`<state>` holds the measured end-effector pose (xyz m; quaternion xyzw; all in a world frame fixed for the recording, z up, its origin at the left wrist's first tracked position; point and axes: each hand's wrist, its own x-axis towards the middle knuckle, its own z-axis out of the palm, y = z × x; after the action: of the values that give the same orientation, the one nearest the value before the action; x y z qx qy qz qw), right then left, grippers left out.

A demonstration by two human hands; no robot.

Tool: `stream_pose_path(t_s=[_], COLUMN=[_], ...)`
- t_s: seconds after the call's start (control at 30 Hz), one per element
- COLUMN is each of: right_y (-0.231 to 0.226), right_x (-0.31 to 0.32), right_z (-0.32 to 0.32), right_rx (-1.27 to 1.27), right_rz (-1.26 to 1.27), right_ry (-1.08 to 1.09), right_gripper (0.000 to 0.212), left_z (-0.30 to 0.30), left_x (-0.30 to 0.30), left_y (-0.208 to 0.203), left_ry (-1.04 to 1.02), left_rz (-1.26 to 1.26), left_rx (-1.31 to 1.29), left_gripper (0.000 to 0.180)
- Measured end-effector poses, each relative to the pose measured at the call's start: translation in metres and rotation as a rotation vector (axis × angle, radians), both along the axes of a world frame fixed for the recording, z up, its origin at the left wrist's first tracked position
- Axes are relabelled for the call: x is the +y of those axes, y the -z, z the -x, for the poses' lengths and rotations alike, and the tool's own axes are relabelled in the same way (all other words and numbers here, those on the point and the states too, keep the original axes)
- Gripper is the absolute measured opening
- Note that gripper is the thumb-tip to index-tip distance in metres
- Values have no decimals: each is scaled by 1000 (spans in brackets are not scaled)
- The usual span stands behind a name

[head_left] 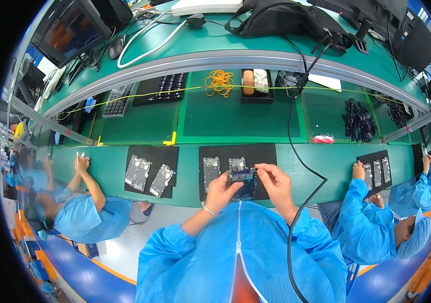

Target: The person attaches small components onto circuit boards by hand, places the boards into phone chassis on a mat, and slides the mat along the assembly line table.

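Close in front of my chest, a dark blue circuit board (246, 186) is held up over a black mat (263, 156). My left hand (220, 193) grips its left side, thumb lying across the face. At its upper right corner, my right hand (276, 184) pinches the edge between thumb and forefinger; whether a small part is also in that pinch is too small to tell. Behind the hands, a grey circuit board (211, 167) lies on the mat's left. Another grey board (236, 163) lies beside it, partly covered by the held one.
A black cable (296, 146) hangs down past my right arm. Left of me, another mat (151, 151) bears two boards. Co-workers sit on both sides, one touching boards on a mat (375, 171). Under the metal shelf rail (256, 59) are yellow bands (219, 83) and a black box (257, 99).
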<state>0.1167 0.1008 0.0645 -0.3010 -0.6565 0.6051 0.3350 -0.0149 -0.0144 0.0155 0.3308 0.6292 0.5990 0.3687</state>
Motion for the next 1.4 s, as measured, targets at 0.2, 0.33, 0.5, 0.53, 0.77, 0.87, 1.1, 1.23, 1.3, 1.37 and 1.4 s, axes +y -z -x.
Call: stream_pose_path(t_s=[0.2, 0.33, 0.5, 0.53, 0.77, 0.87, 1.1, 1.23, 1.3, 1.37, 1.4], right_y=[-20, -25, -26, -25, -24, -23, -32, -34, -36, -35, -35], right_x=[-16, -24, -29, -31, -37, -37, -37, -38, -38, -38, -38], right_z=[-3, -4, -5, -6, -8, -10, -13, -14, -15, -17, -18], right_rx=[3, 105, 189, 189, 254, 255, 234, 223, 223, 213, 202], right_rz=[-88, -6, -41, -42, -20, -37, -27, -61, -76, -102, -127], right_ry=[-5, -28, -31, -31, -12, -18, -55, -67, -70, -70, -70], right_gripper=[15, 17, 18, 18, 17, 17, 16, 17, 19, 19, 19], left_z=[-9, -11, -14, -15, -18, -19, -17, -18, -19, -18, -18], left_x=[-13, -19, -22, -23, -27, -28, -30, -31, -32, -32, -32], left_y=[-26, -43, -52, -52, -58, -64, -63, -65, -67, -69, -70], left_ry=[-118, -120, -106, -101, -67, -69, -62, -48, -44, -21, -21], left_rz=[8, -3, -23, -42, -86, -109, -158, -186, -190, -190, -190], left_rx=[210, 438, 475, 495, 485, 494, 529, 505, 484, 493, 493], left_gripper=[21, 17, 17, 17, 18, 19, 18, 20, 23, 26, 26])
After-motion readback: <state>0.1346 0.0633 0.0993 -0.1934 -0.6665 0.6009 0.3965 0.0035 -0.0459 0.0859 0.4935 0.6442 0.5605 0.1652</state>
